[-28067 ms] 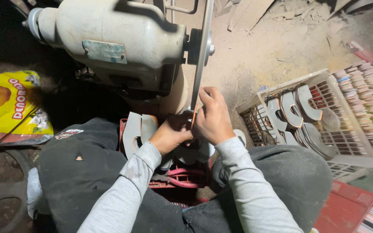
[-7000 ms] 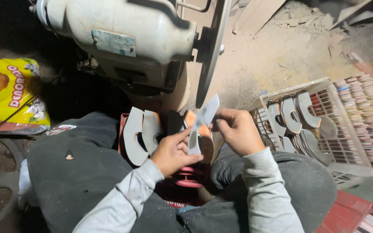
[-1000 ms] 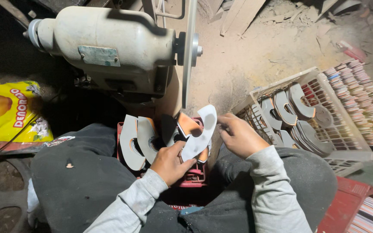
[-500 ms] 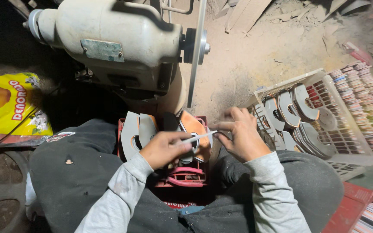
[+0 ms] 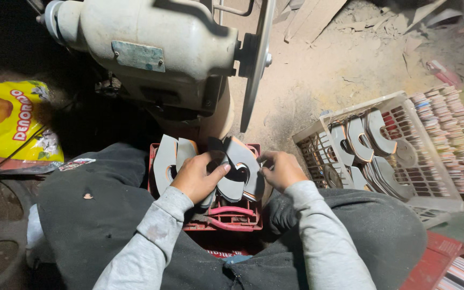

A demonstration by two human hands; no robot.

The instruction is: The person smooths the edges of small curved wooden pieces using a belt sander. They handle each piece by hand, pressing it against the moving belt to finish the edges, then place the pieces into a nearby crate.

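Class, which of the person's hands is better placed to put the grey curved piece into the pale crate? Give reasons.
Probably the right hand: it touches the grey curved piece on the side nearer the pale crate. The left hand is farther away.

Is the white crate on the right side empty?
No, the white crate holds several curved grey pieces standing and lying inside it.
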